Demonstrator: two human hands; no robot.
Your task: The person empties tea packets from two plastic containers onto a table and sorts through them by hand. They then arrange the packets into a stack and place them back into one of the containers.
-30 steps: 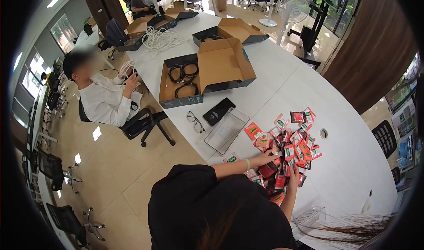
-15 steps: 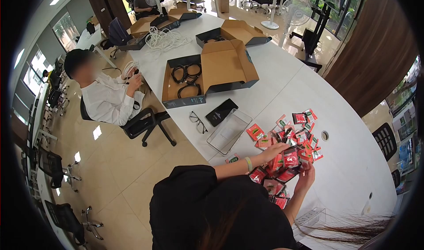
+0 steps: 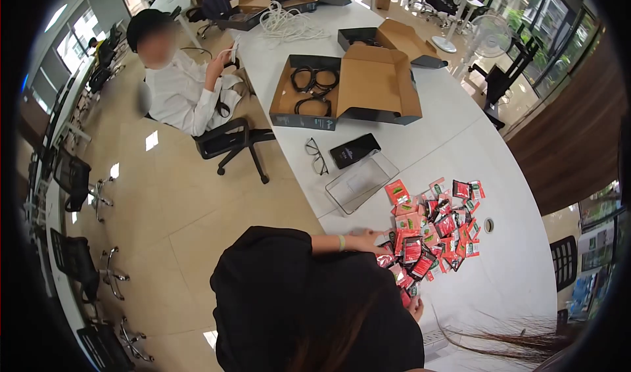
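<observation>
A heap of small red, white and black packets [image 3: 445,225] lies spread on the white table. At the heap's left edge is my left hand [image 3: 369,242], a pale band on its wrist, its fingers stretched against the packets there. My right hand [image 3: 415,308] is at the near end of the heap, beside a red packet [image 3: 409,294]; my sleeve and body hide most of it. Left of the heap stands a clear plastic tray [image 3: 360,183].
Beyond the tray lie a black phone [image 3: 355,150] and glasses [image 3: 317,156]. Farther back are an open cardboard box [image 3: 378,86] with black cables and a white cable bundle [image 3: 292,23]. A person in white [image 3: 187,89] sits to the left. A round hole [image 3: 488,225] pierces the tabletop.
Both hands have come nearer to my body, from the middle and right side of the heap to its left and near edges. Packets there lie differently. The view has shifted.
</observation>
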